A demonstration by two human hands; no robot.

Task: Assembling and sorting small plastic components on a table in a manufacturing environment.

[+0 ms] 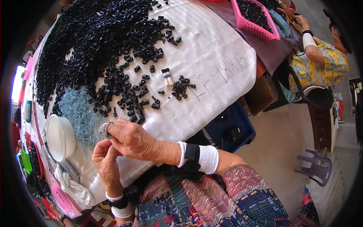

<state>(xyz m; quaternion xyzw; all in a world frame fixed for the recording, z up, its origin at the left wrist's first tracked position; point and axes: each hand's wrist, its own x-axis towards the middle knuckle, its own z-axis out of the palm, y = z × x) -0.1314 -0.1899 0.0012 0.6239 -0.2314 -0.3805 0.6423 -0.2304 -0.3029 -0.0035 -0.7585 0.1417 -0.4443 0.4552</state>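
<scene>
My right hand (132, 140) and my left hand (107, 160) meet over the near edge of the white-covered table. The fingers of both are closed in a pinch, and whatever lies between them is hidden or too small to name. At my right fingertips a greyish, glittery clump or covering (103, 130) shows. Right behind the hands is a loose heap of tiny pale-blue translucent pieces (77, 109). Beyond it spreads a large pile of small black plastic parts (94, 41), with short black cylinders (137, 87) scattered at its near side.
A white tub (60, 138) stands left of the blue heap, near a crumpled white cloth (72, 187). Small black pegs (182, 90) lie beside a white blue-banded piece (166, 76). At the far right, a co-worker in yellow (319, 64) sits by a pink basket (249, 24).
</scene>
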